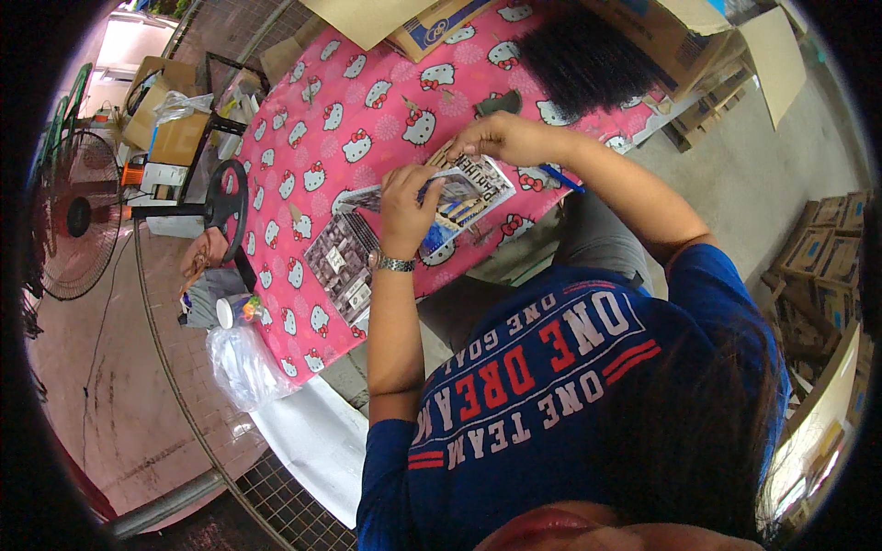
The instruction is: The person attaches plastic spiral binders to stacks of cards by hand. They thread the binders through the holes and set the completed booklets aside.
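My left hand (pixel 411 204), with a metal-band watch at the wrist, is closed on a folded printed sheet (pixel 469 199) with picture and lettered panels, its fingers bent over the near-left part. From the right, my right hand (pixel 514 138) reaches over the sheet's far edge, thumb and fingers pinched at a tan lettered part. Most of what lies under the fingers is hidden. Beside my left wrist, a second grey printed sheet (pixel 338 262) lies flat on the pink cartoon-patterned tablecloth (pixel 317 170). A blue pen (pixel 562 178) rests near my right forearm.
A dark green object (pixel 499 104) and a bundle of black bristles (pixel 593 60) lie at the table's far side, near cardboard boxes (pixel 441 28). At left stand a fan (pixel 78 216), a black ring on a stem (pixel 228 207), a lidded tub (pixel 237 312) and a plastic bag (pixel 241 367).
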The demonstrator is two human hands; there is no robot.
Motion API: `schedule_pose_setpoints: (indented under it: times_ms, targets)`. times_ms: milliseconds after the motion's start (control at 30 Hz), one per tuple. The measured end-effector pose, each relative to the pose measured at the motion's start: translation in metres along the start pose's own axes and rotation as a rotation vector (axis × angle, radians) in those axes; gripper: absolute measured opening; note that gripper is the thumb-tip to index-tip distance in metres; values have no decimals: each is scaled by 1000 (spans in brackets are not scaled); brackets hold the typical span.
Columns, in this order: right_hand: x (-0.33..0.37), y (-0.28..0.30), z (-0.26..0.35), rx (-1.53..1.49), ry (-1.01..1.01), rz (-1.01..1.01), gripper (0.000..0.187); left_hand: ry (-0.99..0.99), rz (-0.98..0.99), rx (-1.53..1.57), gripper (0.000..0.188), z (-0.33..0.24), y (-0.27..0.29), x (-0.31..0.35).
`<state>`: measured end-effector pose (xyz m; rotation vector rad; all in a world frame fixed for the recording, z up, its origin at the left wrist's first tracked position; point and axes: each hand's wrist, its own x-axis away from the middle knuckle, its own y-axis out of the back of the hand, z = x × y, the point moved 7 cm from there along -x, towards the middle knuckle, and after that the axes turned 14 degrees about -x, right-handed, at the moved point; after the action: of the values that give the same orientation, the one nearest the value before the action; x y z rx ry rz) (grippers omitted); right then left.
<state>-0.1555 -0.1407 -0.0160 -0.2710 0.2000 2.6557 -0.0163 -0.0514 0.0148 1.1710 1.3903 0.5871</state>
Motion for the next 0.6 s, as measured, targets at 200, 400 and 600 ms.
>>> schedule_pose_setpoints:
  times_ms: [200,400,600]
  targets:
    - [24,-15,19,27,132,-184,24,13,9,-16,17,2,0,2]
    - [24,-19,-7,-135,32,-422,27,1,-3,-22,16,-5,-4,-7]
    - [32,-18,2,-58,74,-314,25,-15,23,23,15,-3,0,-4]
